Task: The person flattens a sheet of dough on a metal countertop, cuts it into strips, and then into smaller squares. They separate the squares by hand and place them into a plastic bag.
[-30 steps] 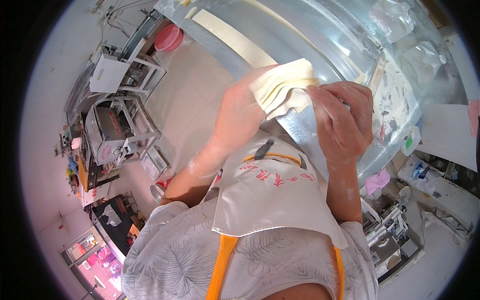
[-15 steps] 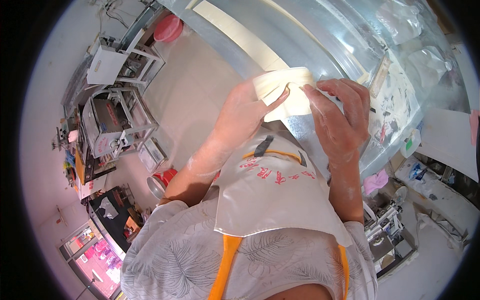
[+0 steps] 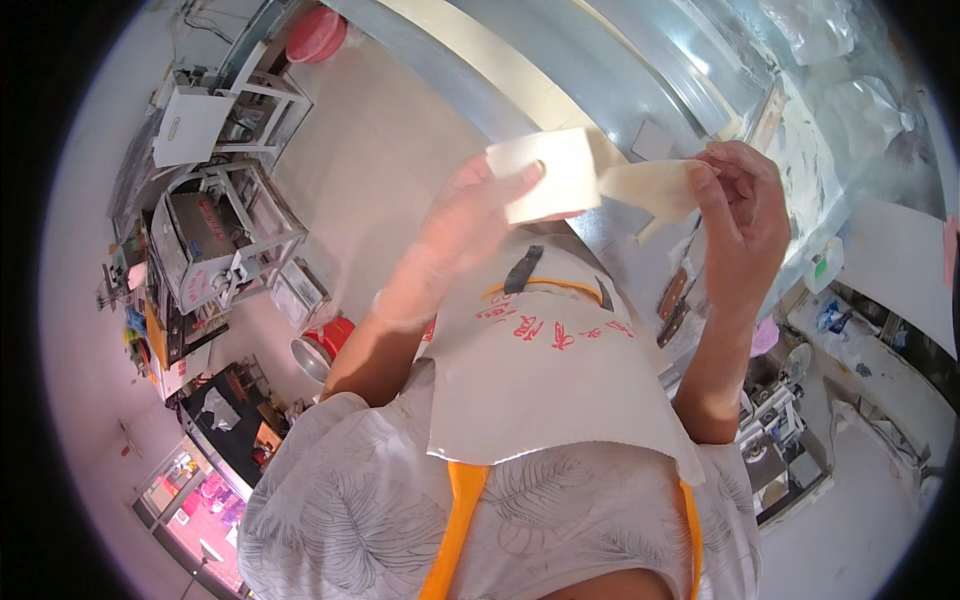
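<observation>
My left hand grips a stack of square, pale dough wrappers, its thumb pressed on the top face and the fingers underneath. To the right, my right hand pinches one corner of a single thin dough wrapper, which stretches out toward the stack. Whether its left edge touches the stack is hard to make out. Both hands are held in front of my apron, over the near edge of the metal table. A long pale dough strip lies on the table beyond.
Two wooden-handled knives lie on the table below my right hand. Flour-dusted board and clear plastic bags are at the far right. At left stand a red basin and white metal-framed racks.
My right hand has moved right, drawing a single wrapper away from the stack. My left hand has turned the stack flatter and shifted slightly left. The knives have come into view.
</observation>
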A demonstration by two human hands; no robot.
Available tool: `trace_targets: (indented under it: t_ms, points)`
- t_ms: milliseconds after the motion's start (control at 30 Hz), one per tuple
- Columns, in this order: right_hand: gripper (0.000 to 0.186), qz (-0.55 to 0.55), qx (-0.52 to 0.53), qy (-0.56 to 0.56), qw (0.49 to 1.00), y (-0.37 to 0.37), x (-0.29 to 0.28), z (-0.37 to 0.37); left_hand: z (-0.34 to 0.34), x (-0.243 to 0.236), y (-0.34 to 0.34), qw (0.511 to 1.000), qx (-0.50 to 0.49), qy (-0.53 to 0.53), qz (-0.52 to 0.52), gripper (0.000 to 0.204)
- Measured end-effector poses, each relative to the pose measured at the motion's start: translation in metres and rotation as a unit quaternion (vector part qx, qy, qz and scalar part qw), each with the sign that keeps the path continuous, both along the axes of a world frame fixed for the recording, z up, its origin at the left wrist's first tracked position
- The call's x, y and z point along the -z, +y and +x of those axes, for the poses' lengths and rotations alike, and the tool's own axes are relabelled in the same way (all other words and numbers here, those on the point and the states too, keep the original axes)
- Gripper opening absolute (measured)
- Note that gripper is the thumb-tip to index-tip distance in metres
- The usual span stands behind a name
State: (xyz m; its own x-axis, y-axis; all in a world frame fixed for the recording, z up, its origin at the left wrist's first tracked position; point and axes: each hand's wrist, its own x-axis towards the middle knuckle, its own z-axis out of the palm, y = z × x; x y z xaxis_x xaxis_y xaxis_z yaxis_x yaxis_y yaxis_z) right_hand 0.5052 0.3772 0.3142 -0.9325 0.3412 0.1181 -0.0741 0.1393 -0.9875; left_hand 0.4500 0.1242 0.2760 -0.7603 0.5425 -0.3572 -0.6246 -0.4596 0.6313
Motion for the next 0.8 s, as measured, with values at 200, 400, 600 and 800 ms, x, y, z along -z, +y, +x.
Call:
trace_targets:
  t_ms: [200, 400, 600, 800]
  points:
    - [0.024, 0.126, 0.041, -0.260, 0.956, 0.043, 0.148, 0.015, -0.009, 0.023, -0.012, 0.991, -0.061, -0.026, -0.112, 0.041]
    - [0.034, -0.151, 0.230, -0.162, 0.948, 0.027, 0.238, 0.019, -0.012, 0.040, -0.012, 0.991, -0.075, -0.024, -0.111, 0.038]
    - [0.026, -0.184, 0.252, -0.344, 0.886, 0.000, 0.316, 0.062, -0.014, 0.043, 0.008, 0.994, -0.034, -0.017, -0.098, 0.040]
    - [0.018, 0.006, 0.113, -0.172, 0.979, -0.017, 0.134, 0.036, -0.002, 0.022, 0.009, 0.991, 0.002, 0.048, -0.126, 0.041]
